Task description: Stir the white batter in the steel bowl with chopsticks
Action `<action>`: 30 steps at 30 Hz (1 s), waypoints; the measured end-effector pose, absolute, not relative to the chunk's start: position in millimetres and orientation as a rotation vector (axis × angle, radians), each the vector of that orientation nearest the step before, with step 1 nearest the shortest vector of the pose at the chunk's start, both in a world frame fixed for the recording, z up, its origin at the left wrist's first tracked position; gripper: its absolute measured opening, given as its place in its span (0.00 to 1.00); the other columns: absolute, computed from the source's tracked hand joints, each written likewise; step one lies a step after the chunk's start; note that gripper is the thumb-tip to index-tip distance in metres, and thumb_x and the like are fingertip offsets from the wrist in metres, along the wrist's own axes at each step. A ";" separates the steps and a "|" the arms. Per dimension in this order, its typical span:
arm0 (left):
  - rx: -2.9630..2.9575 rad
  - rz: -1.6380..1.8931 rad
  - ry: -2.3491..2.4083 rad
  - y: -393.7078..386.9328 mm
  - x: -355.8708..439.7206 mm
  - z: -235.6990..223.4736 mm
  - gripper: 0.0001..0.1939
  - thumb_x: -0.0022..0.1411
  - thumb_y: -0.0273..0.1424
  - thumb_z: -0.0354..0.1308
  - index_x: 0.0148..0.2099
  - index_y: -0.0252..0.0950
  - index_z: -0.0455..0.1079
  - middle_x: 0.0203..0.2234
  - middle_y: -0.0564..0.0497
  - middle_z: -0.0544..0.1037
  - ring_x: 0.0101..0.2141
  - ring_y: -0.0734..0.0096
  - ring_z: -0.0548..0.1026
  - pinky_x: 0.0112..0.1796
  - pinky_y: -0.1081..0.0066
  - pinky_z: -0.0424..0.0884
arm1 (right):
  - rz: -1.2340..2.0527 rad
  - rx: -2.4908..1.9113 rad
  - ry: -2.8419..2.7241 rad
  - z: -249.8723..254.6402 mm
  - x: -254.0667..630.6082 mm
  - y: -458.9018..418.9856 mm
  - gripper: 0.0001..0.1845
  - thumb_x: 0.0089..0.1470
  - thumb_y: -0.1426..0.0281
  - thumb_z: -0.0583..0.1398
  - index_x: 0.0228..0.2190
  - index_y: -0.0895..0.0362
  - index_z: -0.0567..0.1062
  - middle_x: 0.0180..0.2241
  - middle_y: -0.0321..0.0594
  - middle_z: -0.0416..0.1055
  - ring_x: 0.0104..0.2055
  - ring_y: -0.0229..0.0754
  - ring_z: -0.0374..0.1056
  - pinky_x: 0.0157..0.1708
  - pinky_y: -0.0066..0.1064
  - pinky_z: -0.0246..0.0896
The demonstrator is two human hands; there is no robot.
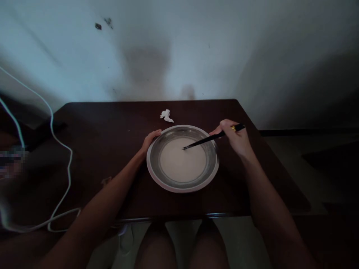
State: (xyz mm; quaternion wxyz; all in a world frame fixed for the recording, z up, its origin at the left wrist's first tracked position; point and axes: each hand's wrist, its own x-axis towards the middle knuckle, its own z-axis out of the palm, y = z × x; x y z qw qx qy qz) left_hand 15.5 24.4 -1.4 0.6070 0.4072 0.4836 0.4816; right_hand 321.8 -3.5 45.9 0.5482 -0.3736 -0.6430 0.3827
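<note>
A round metal bowl (153,164) holding pale, creamy liquid (182,164) sits in the middle of a dark wooden table (106,142). My left hand (150,140) grips the bowl's left rim, fingers curled over the edge. My right hand (235,138) is closed round a pair of dark chopsticks (209,139) with a gold band near the top. Their tips dip into the liquid near the bowl's centre.
A crumpled white tissue (166,116) lies just behind the bowl. A white cable (60,175) loops over the table's left side. A pale wall stands right behind the table. My knees show below the front edge.
</note>
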 end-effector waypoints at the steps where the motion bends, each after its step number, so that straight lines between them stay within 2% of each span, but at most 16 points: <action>1: 0.936 1.112 1.116 24.7 15.6 -1.5 0.12 0.50 0.31 0.58 0.21 0.38 0.57 0.18 0.58 0.57 0.21 0.77 0.55 0.23 0.75 0.56 | 0.892 -0.883 -1.485 45.6 323.5 -2.8 0.28 0.58 0.45 0.63 0.19 0.53 0.77 0.20 0.37 0.75 0.25 0.39 0.72 0.29 0.32 0.67; 4: 0.930 1.101 1.111 25.8 15.1 -2.8 0.12 0.52 0.31 0.57 0.21 0.38 0.58 0.18 0.57 0.58 0.20 0.76 0.55 0.23 0.75 0.57 | 0.977 -0.832 -1.530 44.2 320.6 -3.7 0.29 0.58 0.44 0.62 0.18 0.52 0.77 0.18 0.36 0.74 0.24 0.41 0.73 0.30 0.34 0.67; 7: 0.938 1.110 1.104 26.6 13.3 -5.1 0.13 0.52 0.30 0.58 0.21 0.38 0.57 0.18 0.57 0.58 0.21 0.76 0.56 0.23 0.75 0.57 | 1.053 -0.767 -1.688 42.5 314.2 -5.0 0.26 0.57 0.45 0.64 0.22 0.51 0.81 0.25 0.37 0.80 0.29 0.41 0.77 0.34 0.34 0.68; 10: 0.937 1.117 1.095 26.6 11.9 -6.9 0.13 0.53 0.30 0.58 0.22 0.38 0.58 0.18 0.57 0.58 0.21 0.77 0.57 0.23 0.76 0.58 | 0.959 -0.813 -1.661 42.3 318.5 -3.3 0.23 0.59 0.48 0.64 0.24 0.51 0.82 0.27 0.37 0.81 0.32 0.41 0.77 0.38 0.34 0.69; 14: 0.924 1.113 1.085 25.1 13.0 -6.3 0.12 0.53 0.30 0.59 0.22 0.37 0.59 0.18 0.57 0.58 0.20 0.77 0.57 0.23 0.76 0.58 | 0.918 -0.841 -1.529 42.9 327.6 -2.6 0.25 0.62 0.49 0.62 0.20 0.52 0.78 0.20 0.35 0.76 0.27 0.40 0.74 0.34 0.34 0.66; 20: 0.884 1.114 1.109 23.4 16.8 -1.4 0.12 0.53 0.29 0.58 0.22 0.37 0.59 0.17 0.57 0.58 0.20 0.78 0.57 0.22 0.76 0.57 | 1.045 -0.800 -1.734 42.8 318.8 -3.9 0.24 0.59 0.46 0.63 0.25 0.52 0.82 0.27 0.37 0.80 0.31 0.41 0.76 0.36 0.34 0.68; 23: 0.870 1.111 1.104 24.2 16.9 -0.9 0.11 0.52 0.29 0.57 0.22 0.37 0.59 0.17 0.57 0.59 0.19 0.78 0.57 0.23 0.76 0.57 | 0.949 -0.873 -1.582 45.4 322.5 -2.0 0.24 0.58 0.46 0.64 0.24 0.52 0.80 0.23 0.35 0.78 0.28 0.40 0.75 0.34 0.33 0.68; 26: 0.866 1.116 1.116 25.1 16.9 -1.3 0.12 0.52 0.29 0.58 0.21 0.37 0.58 0.17 0.58 0.58 0.19 0.78 0.56 0.22 0.76 0.56 | 0.985 -0.849 -1.540 46.9 323.7 -2.5 0.25 0.59 0.47 0.64 0.22 0.52 0.78 0.20 0.34 0.76 0.24 0.39 0.72 0.30 0.31 0.66; 30: 0.881 1.123 1.122 24.6 17.1 -1.7 0.13 0.53 0.29 0.58 0.21 0.38 0.57 0.17 0.58 0.57 0.19 0.78 0.56 0.22 0.76 0.56 | 1.069 -0.793 -1.710 45.3 320.0 -3.5 0.23 0.58 0.48 0.65 0.24 0.53 0.80 0.26 0.37 0.81 0.30 0.40 0.75 0.33 0.31 0.66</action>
